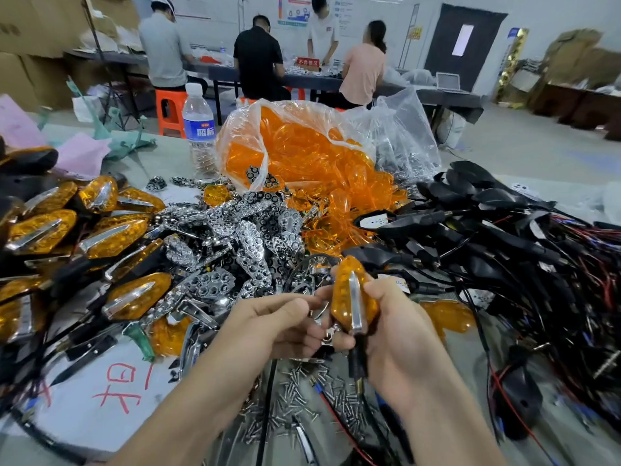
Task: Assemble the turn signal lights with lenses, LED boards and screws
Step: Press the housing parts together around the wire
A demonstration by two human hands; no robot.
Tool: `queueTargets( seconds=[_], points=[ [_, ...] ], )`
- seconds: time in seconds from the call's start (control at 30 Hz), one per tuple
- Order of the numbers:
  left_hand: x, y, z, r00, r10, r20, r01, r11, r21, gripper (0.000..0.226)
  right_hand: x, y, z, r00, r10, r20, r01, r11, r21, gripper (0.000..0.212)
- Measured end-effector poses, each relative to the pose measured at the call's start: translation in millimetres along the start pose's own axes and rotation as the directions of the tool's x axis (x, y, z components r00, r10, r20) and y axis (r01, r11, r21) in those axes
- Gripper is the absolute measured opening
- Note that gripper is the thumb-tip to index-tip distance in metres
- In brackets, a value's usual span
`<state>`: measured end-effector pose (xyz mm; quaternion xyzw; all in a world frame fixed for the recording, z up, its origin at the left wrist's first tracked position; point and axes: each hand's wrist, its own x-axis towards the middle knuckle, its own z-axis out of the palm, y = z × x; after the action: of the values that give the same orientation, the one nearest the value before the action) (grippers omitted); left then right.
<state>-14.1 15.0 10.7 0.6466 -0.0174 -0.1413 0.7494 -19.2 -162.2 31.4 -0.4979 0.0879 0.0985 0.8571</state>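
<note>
My right hand [400, 334] grips an assembled turn signal light [353, 297] with an orange lens and a chrome strip, pointing upright, its black stalk hanging below. My left hand [285, 322] pinches the light's left edge, with a small chrome piece [327, 334] under its fingers. Loose screws [302, 398] lie on the table below my hands. Chrome reflector pieces [248, 237] are heaped ahead. A clear bag of orange lenses [295, 153] stands behind them. Black housings with wires [504, 237] pile up on the right.
Finished orange lights [84, 237] are stacked on the left. A water bottle [199, 129] stands beside the lens bag. Several people work at a long table [447, 95] at the back, with an orange stool [169, 111] nearby. Red marks show on white sheet [117, 388].
</note>
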Motion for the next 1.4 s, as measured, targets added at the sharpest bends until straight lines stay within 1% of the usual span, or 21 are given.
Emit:
queueTargets(
  seconds=[0.07,0.1,0.17,0.23,0.3,0.33,0.43,0.5,0.57,0.63,0.73,0.83,0.9,0.97,1.03,1.07,1.13,1.2,1.27,1.33,1.4],
  points=[
    [2.1,-4.9,3.8,0.988,0.057,-0.141,-0.048,0.997,0.065,0.019,-0.5,2.9,4.0,1.000,0.017,-0.007,-0.017,0.998,-0.062,0.037],
    [3.5,-7.0,4.6,0.975,0.100,-0.201,-0.079,0.991,0.112,0.016,-0.8,4.0,6.6,1.000,0.012,-0.025,-0.014,0.995,-0.099,0.045],
    [5.5,-9.3,3.3,0.958,0.161,-0.236,-0.129,0.981,0.146,0.024,-1.6,6.5,11.1,0.999,-0.014,-0.034,0.007,0.976,-0.220,0.058],
    [6.0,-7.6,3.1,0.973,0.152,-0.175,-0.141,0.987,0.074,0.038,-3.2,9.6,17.2,0.999,-0.031,0.011,0.033,0.946,-0.322,0.053],
    [4.9,-4.4,5.4,0.991,0.119,-0.063,-0.122,0.991,-0.047,0.049,-4.3,14.9,24.3,0.998,-0.030,0.052,0.048,0.929,-0.366,0.047],
    [4.4,-4.2,6.2,0.994,0.102,-0.029,-0.104,0.992,-0.076,0.055,-4.3,18.1,27.6,0.998,-0.028,0.056,0.046,0.927,-0.373,0.044],
    [6.3,-6.3,9.5,0.999,0.049,-0.017,-0.051,0.992,-0.115,0.070,-3.9,27.1,33.3,0.999,-0.035,0.019,0.039,0.931,-0.364,0.034],
    [5.0,-3.0,13.4,1.000,0.014,0.018,-0.010,0.976,-0.216,0.068,-3.4,30.4,34.9,0.999,-0.049,-0.008,0.043,0.934,-0.355,0.030],
    [2.2,3.9,17.1,0.998,0.010,0.055,0.005,0.962,-0.275,0.059,-2.9,31.9,34.6,0.998,-0.057,-0.029,0.043,0.938,-0.345,0.026],
    [0.8,6.7,18.4,0.998,0.021,0.060,-0.004,0.963,-0.271,0.051,-3.1,31.7,34.0,0.998,-0.058,-0.027,0.045,0.940,-0.338,0.023],
    [3.3,3.4,15.0,1.000,0.004,0.022,0.002,0.965,-0.263,0.038,-4.4,30.4,34.8,0.998,-0.063,0.032,0.070,0.931,-0.359,0.022],
    [6.7,-1.0,11.3,0.999,0.032,0.009,-0.028,0.969,-0.247,0.034,-4.0,29.4,34.0,0.998,-0.052,0.044,0.065,0.933,-0.355,0.020],
    [7.0,-1.1,11.3,0.998,0.062,-0.004,-0.062,0.971,-0.231,0.038,-4.1,27.2,32.3,0.998,-0.014,0.057,0.033,0.936,-0.349,0.021],
    [9.3,-3.0,10.7,0.996,0.068,-0.049,-0.077,0.977,-0.198,0.040,-4.7,25.8,31.2,0.995,0.054,0.088,-0.028,0.961,-0.276,0.025],
    [11.9,-4.7,9.1,0.994,0.066,-0.092,-0.081,0.980,-0.179,0.037,-5.0,25.2,30.5,0.984,0.088,0.154,-0.064,0.986,-0.157,0.020],
    [12.9,-5.9,7.9,0.991,0.076,-0.109,-0.093,0.983,-0.161,0.037,-4.7,25.1,29.5,0.980,0.082,0.184,-0.058,0.989,-0.133,0.016],
    [14.3,-8.7,6.0,0.982,0.118,-0.146,-0.133,0.986,-0.096,0.036,-4.3,24.5,27.4,0.979,0.069,0.193,-0.041,0.988,-0.149,0.013],
    [11.9,-8.4,6.4,0.976,0.157,-0.150,-0.167,0.984,-0.056,0.033,-4.4,23.3,26.4,0.986,0.060,0.157,-0.029,0.981,-0.190,0.020],
    [13.3,-12.3,4.6,0.975,0.166,-0.145,-0.174,0.983,-0.049,0.029,-4.4,24.0,27.6,0.990,0.039,0.137,-0.012,0.980,-0.197,0.025],
    [15.1,-12.5,3.7,0.976,0.179,-0.120,-0.186,0.981,-0.052,0.026,-4.4,25.2,30.5,0.991,0.011,0.135,0.017,0.979,-0.202,0.023],
    [18.9,-15.1,1.8,0.968,0.233,-0.093,-0.232,0.973,0.019,0.036,-4.0,26.8,31.3,0.991,-0.009,0.137,0.038,0.976,-0.213,0.017]
  ],
)
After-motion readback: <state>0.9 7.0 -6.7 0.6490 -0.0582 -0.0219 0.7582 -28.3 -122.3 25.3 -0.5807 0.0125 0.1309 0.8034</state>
